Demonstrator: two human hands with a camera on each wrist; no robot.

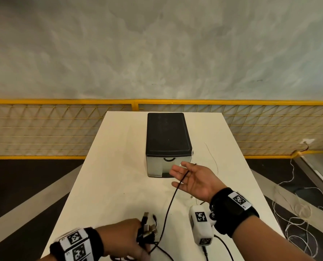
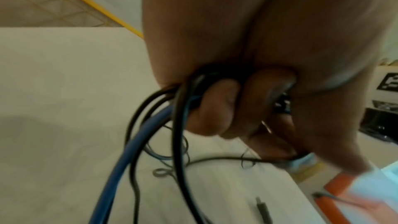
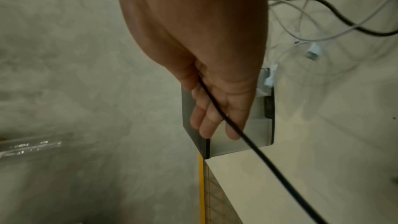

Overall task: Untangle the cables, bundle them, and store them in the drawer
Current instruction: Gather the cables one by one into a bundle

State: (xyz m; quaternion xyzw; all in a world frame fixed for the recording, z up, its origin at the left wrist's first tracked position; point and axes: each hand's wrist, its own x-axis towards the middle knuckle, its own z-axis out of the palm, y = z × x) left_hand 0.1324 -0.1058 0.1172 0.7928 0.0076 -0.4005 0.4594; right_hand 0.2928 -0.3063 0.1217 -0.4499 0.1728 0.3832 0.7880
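Note:
My left hand [image 1: 138, 235] is near the table's front edge and grips a bundle of cables [image 1: 147, 229] with USB plugs sticking up. In the left wrist view its curled fingers [image 2: 215, 117] wrap round black loops and a blue cable [image 2: 133, 151]. One black cable [image 1: 169, 206] runs from that bundle up to my right hand [image 1: 178, 176]. That hand is raised palm-up with straight fingers [image 3: 206, 125], and the cable [image 3: 269, 163] lies across them. Just beyond it stands the black-topped drawer box [image 1: 168, 140], its drawer front [image 3: 239, 144] pushed in.
The white table [image 1: 107, 185] is narrow, with dark floor on both sides. A thin wire [image 1: 214, 162] lies right of the box. White cables with a plug [image 3: 312, 52] lie beside the box. More white cable [image 1: 298, 219] is tangled on the floor at right. A yellow mesh fence [image 1: 43, 129] stands behind.

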